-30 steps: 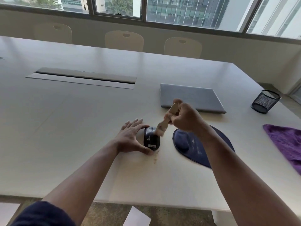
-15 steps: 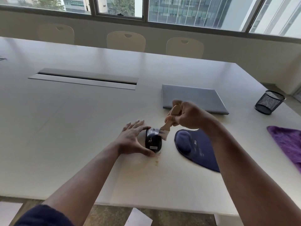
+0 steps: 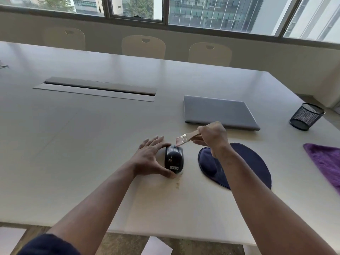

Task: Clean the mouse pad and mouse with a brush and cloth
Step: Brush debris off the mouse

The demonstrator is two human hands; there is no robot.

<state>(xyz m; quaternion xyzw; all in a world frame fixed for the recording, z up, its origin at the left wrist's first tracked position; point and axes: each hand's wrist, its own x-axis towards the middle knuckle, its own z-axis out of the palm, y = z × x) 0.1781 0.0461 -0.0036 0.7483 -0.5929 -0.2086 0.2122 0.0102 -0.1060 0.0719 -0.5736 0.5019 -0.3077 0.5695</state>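
Note:
A black mouse [image 3: 174, 160] with a white label stands on the white table [image 3: 92, 144]. My left hand [image 3: 150, 159] holds it from the left, thumb at its near end and index finger at its far end. My right hand [image 3: 211, 136] grips the wooden handle of a small flat brush [image 3: 184, 139]. The bristles hover just above the far right end of the mouse. A dark blue mouse pad [image 3: 253, 162] with a wrist rest lies to the right, partly under my right forearm. A purple cloth [image 3: 325, 162] lies at the right edge.
A closed grey laptop [image 3: 219, 112] lies beyond the brush. A black mesh pen cup [image 3: 305, 116] stands at the far right. A long cable slot [image 3: 97, 89] runs across the table at the left. Some crumbs [image 3: 177, 184] lie just in front of the mouse. Chairs stand beyond the table.
The brush has swung from pointing down at the mouse to lying nearly level, its bristles lifted to the mouse's far end. My left hand stays on the mouse.

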